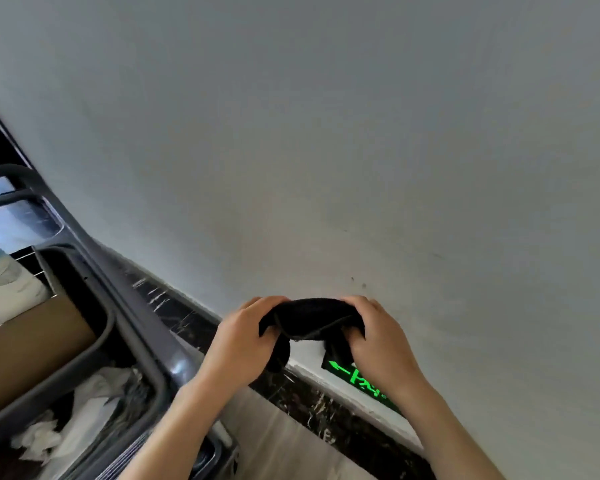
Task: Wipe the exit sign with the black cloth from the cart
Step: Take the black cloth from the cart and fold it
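At my left, closest in: the cart [142, 344] stands parked against the wall, its bins holding a cardboard piece [32, 355] and crumpled white rags [84, 410]; I judge it sits this close so the cloth was within easy reach.
Left hand [239, 344]: closed on one end of the black cloth [312, 318], fingers curled over the top edge, a loose tail hanging below my palm.
Right hand [374, 341]: gripping the other end the same way, so the cloth is stretched and bunched between both hands; I think I hold it like this to fold it into a pad before wiping.
Cloth position: held in the air in front of the wall, off the cart, above the sign and not pressed to it.
Exit sign [361, 381]: low on the wall, just above the dark marble baseboard [309, 400], glowing green with an arrow; my right wrist covers part of it.
Task stage: cloth fetched, wiping not yet begun, as I judge.
Wall [326, 133]: plain white, a few small marks above my hands.
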